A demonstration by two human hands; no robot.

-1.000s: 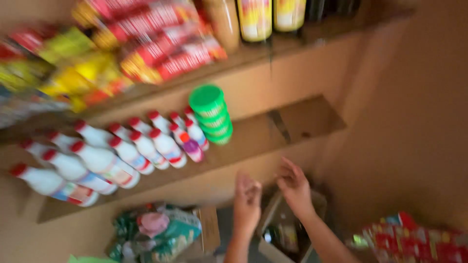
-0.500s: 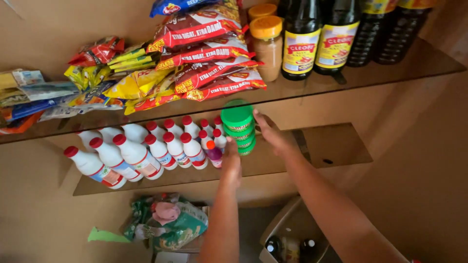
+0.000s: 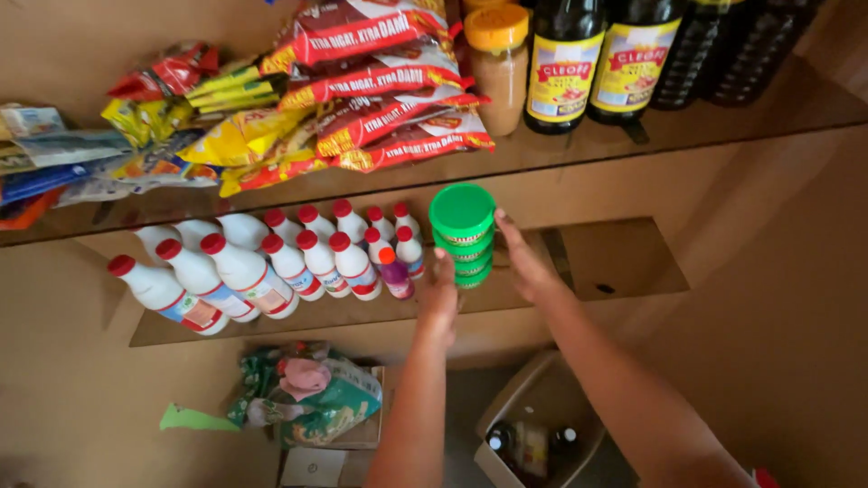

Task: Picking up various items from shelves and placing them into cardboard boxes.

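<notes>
A: Item one, stack of green-lidded tubs (image 3: 464,233), standing on the lower shelf (image 3: 624,262), just right of the white bottles; how do the hands sit on it?

B: Left hand (image 3: 440,298) against the stack's lower left side, fingers pointing up toward it, fingertips hidden behind the bottles and tubs, so cannot tell how far they curl. Right hand (image 3: 522,258) flat against the stack's right side, fingers together and stretched up to the top tub. The stack sits between both palms

A: Item two, neighbours on that shelf?

B: White bottles with red caps (image 3: 262,267), several rows, leaning in the view. One small purple bottle with an orange cap (image 3: 394,274) at the row's right end, just beside the left hand. Bare shelf board to the right of the stack

A: Item three, upper shelf (image 3: 741,122)?

B: Red and yellow snack packets (image 3: 362,99) piled at centre, mixed sachets (image 3: 72,163) at left, a jar of brown powder with an orange lid (image 3: 499,68), then dark bottles with yellow labels (image 3: 597,59)

A: Item four, below?

B: An open cardboard box (image 3: 542,425) holding dark bottles, under the right forearm; a green printed bag (image 3: 312,398) to its left on the floor
</notes>
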